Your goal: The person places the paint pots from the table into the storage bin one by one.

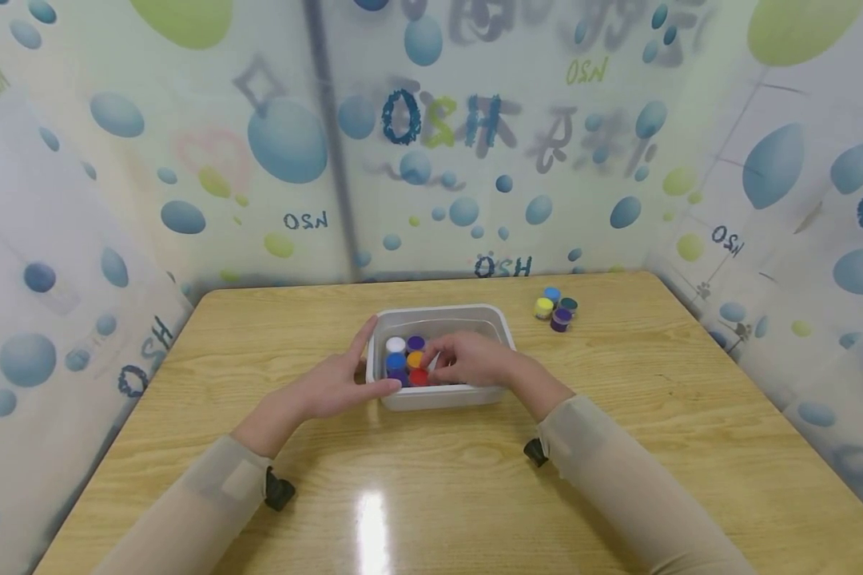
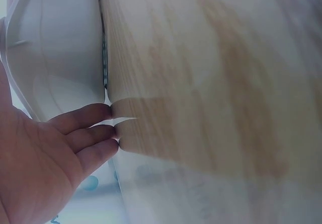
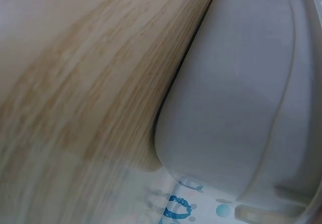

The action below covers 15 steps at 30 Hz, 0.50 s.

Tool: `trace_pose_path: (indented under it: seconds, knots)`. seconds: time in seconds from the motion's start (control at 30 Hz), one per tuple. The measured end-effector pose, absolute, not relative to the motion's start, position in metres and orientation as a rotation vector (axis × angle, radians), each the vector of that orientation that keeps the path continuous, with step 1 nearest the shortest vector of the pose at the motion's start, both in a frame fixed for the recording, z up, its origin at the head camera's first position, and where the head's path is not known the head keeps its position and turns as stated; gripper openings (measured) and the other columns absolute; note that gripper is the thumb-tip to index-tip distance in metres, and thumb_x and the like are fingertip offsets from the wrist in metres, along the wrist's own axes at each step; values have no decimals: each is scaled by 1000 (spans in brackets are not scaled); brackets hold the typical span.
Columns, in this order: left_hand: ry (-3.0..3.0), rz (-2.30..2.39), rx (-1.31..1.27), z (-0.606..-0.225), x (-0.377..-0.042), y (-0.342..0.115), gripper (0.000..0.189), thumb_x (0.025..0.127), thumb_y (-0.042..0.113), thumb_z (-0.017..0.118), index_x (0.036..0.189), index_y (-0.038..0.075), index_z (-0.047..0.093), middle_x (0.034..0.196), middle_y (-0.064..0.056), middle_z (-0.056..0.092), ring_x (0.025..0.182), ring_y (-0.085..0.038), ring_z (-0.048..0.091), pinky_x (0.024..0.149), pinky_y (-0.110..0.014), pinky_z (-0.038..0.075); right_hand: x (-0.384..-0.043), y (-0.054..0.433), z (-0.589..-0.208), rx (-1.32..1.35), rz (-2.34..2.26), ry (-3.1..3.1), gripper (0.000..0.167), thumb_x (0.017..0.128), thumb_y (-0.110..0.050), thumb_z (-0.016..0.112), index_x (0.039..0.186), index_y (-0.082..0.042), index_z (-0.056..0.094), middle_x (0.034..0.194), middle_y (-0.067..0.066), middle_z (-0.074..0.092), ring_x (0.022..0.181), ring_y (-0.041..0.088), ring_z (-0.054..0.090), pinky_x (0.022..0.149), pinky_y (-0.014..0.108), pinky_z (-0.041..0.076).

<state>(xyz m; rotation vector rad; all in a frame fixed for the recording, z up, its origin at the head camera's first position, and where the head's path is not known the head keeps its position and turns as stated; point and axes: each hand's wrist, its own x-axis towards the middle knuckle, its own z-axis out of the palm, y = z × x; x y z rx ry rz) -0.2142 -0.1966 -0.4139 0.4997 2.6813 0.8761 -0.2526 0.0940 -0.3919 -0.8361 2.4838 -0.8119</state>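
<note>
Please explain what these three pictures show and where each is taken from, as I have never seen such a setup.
There is no machine here: a person works bare-handed. The widest picture comes from a camera worn on the head, looking forward and down. The other two come from one camera on each wrist, so they show the outside of the white plastic tub from close up.

The tub stands on a wooden table and holds small paint pots in several colours. Outside it, to the right, stand a yellow pot, a blue pot, a dark green pot and a purple pot.

The left hand rests against the tub's left end. The right hand reaches inside; whether it holds a pot is unclear.
</note>
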Motion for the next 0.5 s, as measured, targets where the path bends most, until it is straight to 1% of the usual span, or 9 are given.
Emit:
trace_pose_path:
  seconds: [0.1,0.17,0.3,0.4,0.5]
  knots:
    - [2683,877,493,-415,-214,-197,123,96,81,65,176,33,-14,159,-29,58,126,-34,70,119,-62,49,-253,94,-392,-859,-822,2499,16,108,-23,72,123,-22,77,101,-6,76,93,14,68,90,33,58]
    - [2681,884,497,-415,-214,-197,123,96,80,65,176,32,-14,158,-29,59,125,-33,70,118,-62,50,-254,95,-392,-875,-844,2515,17,107,-23,72,124,-20,77,101,-6,76,92,14,68,88,32,59]
    - [2679,885,501,-415,-214,-197,122,96,80,64,176,33,-15,159,-28,58,130,-35,69,118,-62,50,-253,100,-391,-874,-934,2531,21,107,-24,73,127,-18,77,96,-4,76,84,14,70,81,31,60]
    - [2678,881,484,-415,-214,-197,122,95,82,64,176,35,-15,160,-27,58,134,-37,68,120,-63,48,-251,106,-387,-847,-986,2535,25,107,-27,73,130,-17,76,94,-3,74,78,15,69,76,32,59]
    - [2677,882,477,-416,-215,-197,123,94,83,64,176,37,-16,162,-27,56,136,-40,66,120,-64,47,-249,116,-380,-854,-1040,2563,27,107,-26,74,131,-13,75,92,-1,73,77,18,68,74,32,57]
